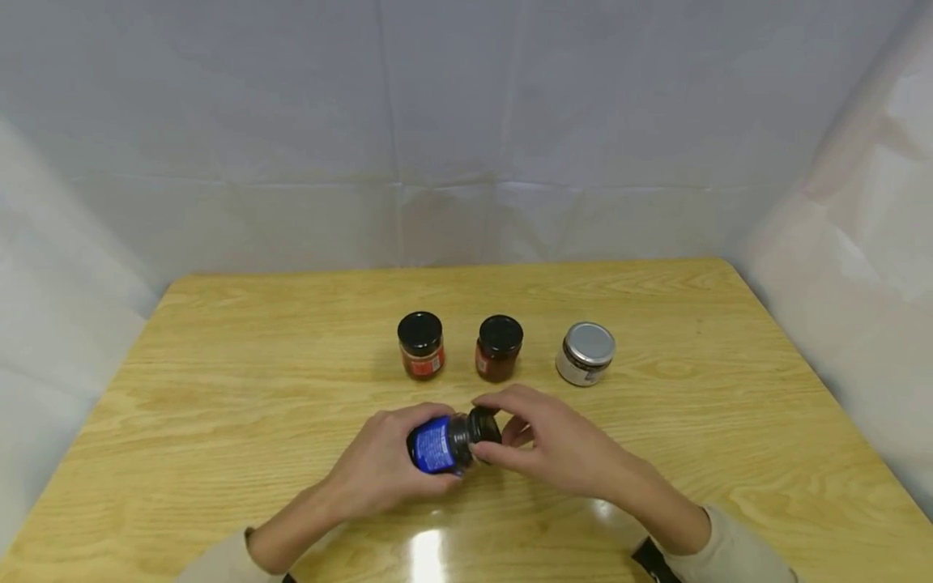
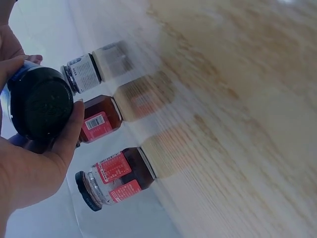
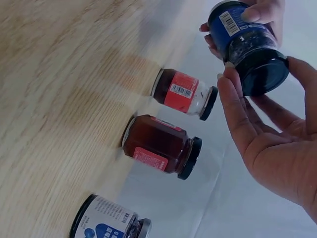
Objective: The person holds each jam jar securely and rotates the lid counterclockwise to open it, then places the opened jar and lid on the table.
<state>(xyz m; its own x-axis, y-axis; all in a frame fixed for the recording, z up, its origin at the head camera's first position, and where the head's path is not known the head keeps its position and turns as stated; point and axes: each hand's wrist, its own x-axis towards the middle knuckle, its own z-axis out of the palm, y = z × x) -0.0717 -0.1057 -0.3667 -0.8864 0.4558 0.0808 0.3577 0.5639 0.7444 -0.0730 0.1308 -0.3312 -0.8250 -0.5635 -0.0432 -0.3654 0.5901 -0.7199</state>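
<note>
A glass jar with a blue label point(image 1: 434, 445) is held tilted on its side above the table. My left hand point(image 1: 384, 461) grips it around the body. The fingers and thumb of my right hand point(image 1: 557, 441) pinch its black lid point(image 1: 484, 424), which sits on the jar's mouth. In the left wrist view the dark base point(image 2: 42, 103) of this jar faces the camera, with the left thumb and fingers around it. The right wrist view shows the lid point(image 3: 266, 74) between the right thumb and fingers.
Beyond the hands stand a black-lidded jar with a red label point(image 1: 422, 346), a dark red-brown jar point(image 1: 499, 348) and a white-labelled jar with a silver lid point(image 1: 586, 354). They stand in a row on the wooden table point(image 1: 219, 389). White sheeting point(image 1: 452, 121) hangs behind.
</note>
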